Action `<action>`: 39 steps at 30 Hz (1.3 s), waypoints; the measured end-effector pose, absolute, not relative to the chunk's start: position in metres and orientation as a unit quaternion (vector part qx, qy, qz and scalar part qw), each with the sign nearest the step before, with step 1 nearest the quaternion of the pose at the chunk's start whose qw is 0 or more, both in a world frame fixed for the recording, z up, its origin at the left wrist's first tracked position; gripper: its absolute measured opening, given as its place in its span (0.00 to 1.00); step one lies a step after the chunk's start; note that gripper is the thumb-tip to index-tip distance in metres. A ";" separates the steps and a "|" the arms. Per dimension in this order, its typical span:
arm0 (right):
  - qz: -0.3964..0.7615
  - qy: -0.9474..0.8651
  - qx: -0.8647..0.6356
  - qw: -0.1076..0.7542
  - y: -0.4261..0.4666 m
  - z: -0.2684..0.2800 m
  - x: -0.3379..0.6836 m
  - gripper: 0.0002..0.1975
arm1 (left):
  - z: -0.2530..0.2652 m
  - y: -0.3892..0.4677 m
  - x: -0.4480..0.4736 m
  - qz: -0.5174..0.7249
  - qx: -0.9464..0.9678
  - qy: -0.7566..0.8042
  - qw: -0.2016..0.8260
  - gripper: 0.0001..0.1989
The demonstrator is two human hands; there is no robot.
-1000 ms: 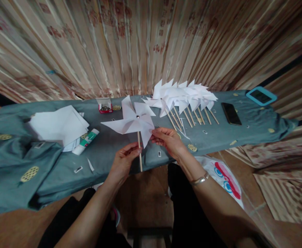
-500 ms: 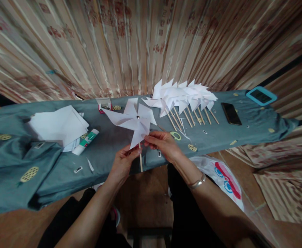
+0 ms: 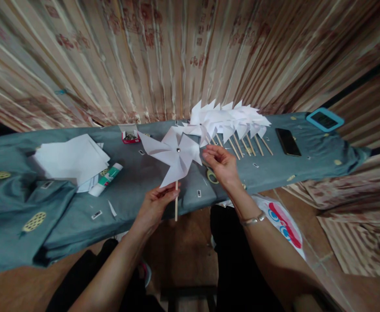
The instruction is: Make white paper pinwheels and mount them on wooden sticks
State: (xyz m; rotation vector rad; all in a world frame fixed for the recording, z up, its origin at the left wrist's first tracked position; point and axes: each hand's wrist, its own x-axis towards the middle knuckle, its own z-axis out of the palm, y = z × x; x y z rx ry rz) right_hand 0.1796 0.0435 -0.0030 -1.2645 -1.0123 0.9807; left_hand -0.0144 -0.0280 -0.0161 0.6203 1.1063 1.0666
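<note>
My left hand (image 3: pixel 159 201) pinches the thin wooden stick (image 3: pixel 176 203) of a white paper pinwheel (image 3: pixel 183 162), just below its blades. A shiny round pin sits at the pinwheel's centre. My right hand (image 3: pixel 222 164) is beside the blade on the right, fingers loosely bent and slightly apart, holding nothing. Beneath it, the yellow-green handle of what looks like scissors (image 3: pixel 212 176) is partly covered. Behind, a row of more white pinwheels (image 3: pixel 232 119) lies overlapping, sticks pointing toward me.
On the grey-green cloth (image 3: pixel 157 173) are white paper sheets (image 3: pixel 69 158), a glue stick (image 3: pixel 105 179), a small red box of pins (image 3: pixel 130 135), a black phone (image 3: pixel 288 142) and a blue-framed timer (image 3: pixel 325 119). A pleated curtain (image 3: pixel 164 56) hangs behind. A plastic bag (image 3: pixel 282 223) lies below.
My right hand has left the lower blade and moved right and up. The pinwheel's blades have turned slightly and sit a little further right. My left hand keeps hold of the stick.
</note>
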 end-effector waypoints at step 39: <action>0.631 -0.357 -0.490 0.484 0.017 0.011 0.140 0.15 | -0.024 -0.026 -0.013 0.526 0.245 0.492 0.649 0.21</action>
